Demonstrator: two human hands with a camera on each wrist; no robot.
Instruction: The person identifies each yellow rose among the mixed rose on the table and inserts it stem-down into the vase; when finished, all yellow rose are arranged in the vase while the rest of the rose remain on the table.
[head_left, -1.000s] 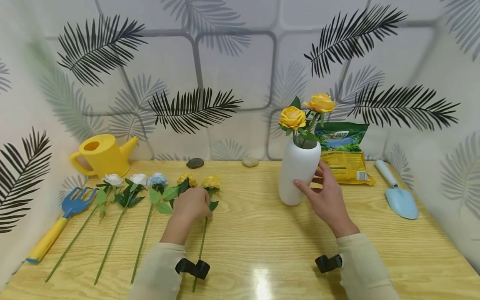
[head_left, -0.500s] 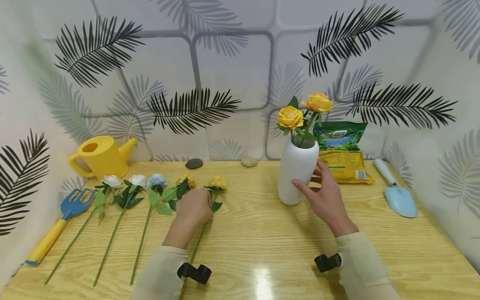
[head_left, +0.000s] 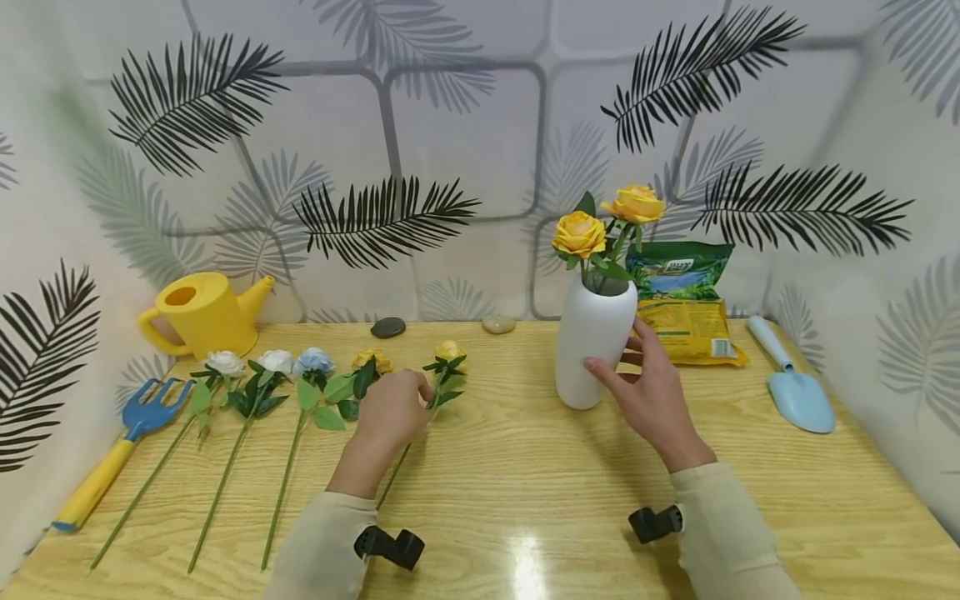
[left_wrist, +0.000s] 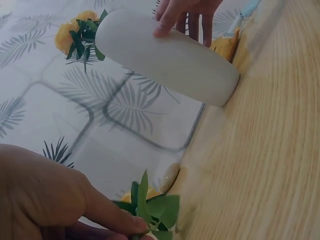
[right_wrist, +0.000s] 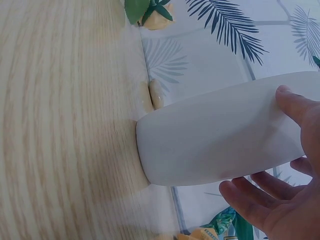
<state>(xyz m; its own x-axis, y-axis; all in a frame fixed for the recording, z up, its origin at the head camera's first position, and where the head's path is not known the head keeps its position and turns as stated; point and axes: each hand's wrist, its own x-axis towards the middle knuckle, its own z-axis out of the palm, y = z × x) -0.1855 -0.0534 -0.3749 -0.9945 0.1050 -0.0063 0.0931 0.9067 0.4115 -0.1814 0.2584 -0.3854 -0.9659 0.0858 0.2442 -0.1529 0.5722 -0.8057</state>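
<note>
My left hand (head_left: 393, 408) pinches the stem of a yellow rose (head_left: 452, 350) just below its leaves (left_wrist: 162, 207); the bloom tilts up toward the back and the lower stem runs partly hidden under the wrist. A white vase (head_left: 592, 350) stands upright on the table, right of centre, with two yellow roses (head_left: 581, 234) in its mouth. Against the vase's right side, my right hand (head_left: 652, 400) holds it, thumb (right_wrist: 292, 102) on the near face and the fingers round the far side.
Left of my left hand lie another yellow rose (head_left: 372, 360), a light blue rose (head_left: 313, 360) and two white roses (head_left: 225, 362). Beyond are a blue hand fork (head_left: 150, 412) and yellow watering can (head_left: 210, 312). Two stones (head_left: 387, 327), a green-yellow bag (head_left: 686, 329) and a trowel (head_left: 798, 400) lie further back.
The pinched yellow rose has shifted right, its bloom lifting and turning toward the back. My left hand moved slightly right and up with it. The right hand and vase stay in place.
</note>
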